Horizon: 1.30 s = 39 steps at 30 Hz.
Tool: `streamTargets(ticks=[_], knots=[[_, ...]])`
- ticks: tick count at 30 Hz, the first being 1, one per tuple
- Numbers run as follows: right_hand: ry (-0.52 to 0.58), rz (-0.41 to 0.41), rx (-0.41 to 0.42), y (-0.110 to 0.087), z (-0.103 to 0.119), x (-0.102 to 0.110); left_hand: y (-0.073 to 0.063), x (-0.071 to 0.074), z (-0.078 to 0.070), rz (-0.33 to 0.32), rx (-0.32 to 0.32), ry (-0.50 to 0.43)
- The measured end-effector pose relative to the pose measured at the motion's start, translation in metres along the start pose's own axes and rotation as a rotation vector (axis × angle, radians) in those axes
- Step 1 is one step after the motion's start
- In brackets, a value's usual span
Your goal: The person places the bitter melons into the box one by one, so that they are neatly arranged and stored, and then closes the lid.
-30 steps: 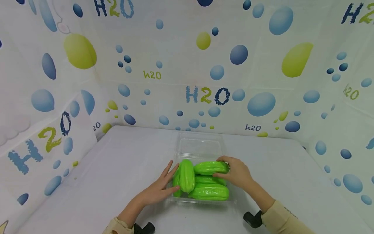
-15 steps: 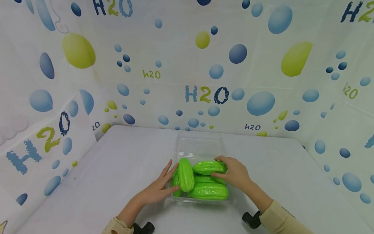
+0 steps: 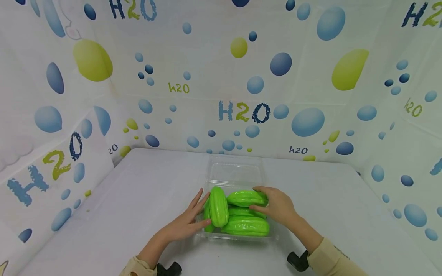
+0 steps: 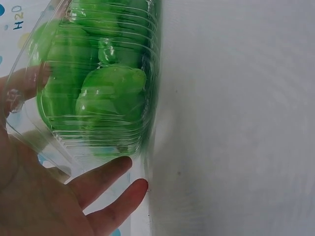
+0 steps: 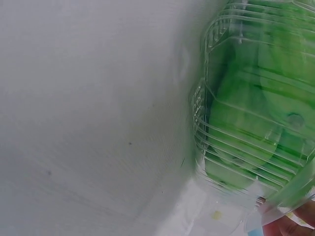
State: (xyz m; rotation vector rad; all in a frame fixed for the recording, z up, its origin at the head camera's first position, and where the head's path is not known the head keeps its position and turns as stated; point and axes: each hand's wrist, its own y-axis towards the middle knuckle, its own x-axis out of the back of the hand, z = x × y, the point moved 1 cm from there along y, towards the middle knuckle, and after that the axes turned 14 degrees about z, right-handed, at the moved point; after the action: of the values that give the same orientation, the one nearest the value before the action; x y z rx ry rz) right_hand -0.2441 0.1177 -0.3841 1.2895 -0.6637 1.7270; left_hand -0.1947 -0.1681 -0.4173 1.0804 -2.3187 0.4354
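Observation:
A clear plastic clamshell box (image 3: 238, 237) holds several glossy, ribbed, bright green cucumber-shaped vegetables. One vegetable (image 3: 218, 207) points away from me on the left side, on top of another mostly hidden beneath it. Others lie crosswise on the right, including a front one (image 3: 246, 225). My left hand (image 3: 184, 222) has its fingers spread along the box's left side, its thumb touching the left vegetable. In the left wrist view the fingers (image 4: 106, 182) are straight. My right hand (image 3: 277, 205) grips the right end of the upper crosswise vegetable (image 3: 246, 198) between thumb and fingers.
The box's transparent lid (image 3: 236, 172) lies folded back, away from me. Under everything is a white-covered table (image 3: 138, 191). A patterned curtain (image 3: 207, 57) with blue and green drops rises behind it and along both sides.
Both hands stay in nearly the same place at the box. The vegetable on the left has shifted very slightly to the left; the view itself has also drifted a little.

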Motion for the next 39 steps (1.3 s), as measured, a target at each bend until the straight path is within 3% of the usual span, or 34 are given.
streamTargets(ticks=[20,29,39], knots=[[0.065,-0.021,0.016,-0.003,-0.009,0.007,0.003,-0.001,-0.004,0.021,-0.002,-0.02],[0.185,-0.033,-0.002,0.001,-0.023,0.016,-0.003,0.02,0.0,-0.006,0.01,-0.037],[0.282,-0.12,0.012,0.01,-0.041,0.017,0.007,0.043,0.009,-0.056,0.021,-0.107]])
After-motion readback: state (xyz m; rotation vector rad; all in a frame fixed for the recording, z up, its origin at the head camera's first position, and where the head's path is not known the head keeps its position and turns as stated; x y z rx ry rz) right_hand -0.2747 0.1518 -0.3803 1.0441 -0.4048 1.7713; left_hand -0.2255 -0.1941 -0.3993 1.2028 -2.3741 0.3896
